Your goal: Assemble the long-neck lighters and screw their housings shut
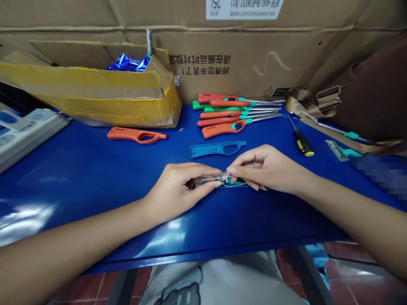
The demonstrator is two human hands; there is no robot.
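Blue surface (95, 169): front edge between hands and lap; widest room leftward. Lighters (222, 114), piled behind, apparently finished. Left hand (178, 186), gripping clear tank's body. Right hand (270, 169), pinching its fitted end. Blue shell half (199, 151), beyond, lying open, apparently unfilled. Clear tank (206, 179), between hands, seemingly unhoused.

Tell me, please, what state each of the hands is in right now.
Left hand: closed, holding a clear piece.
Right hand: partly curled at the clear piece's end; whether it grips anything cannot be told.
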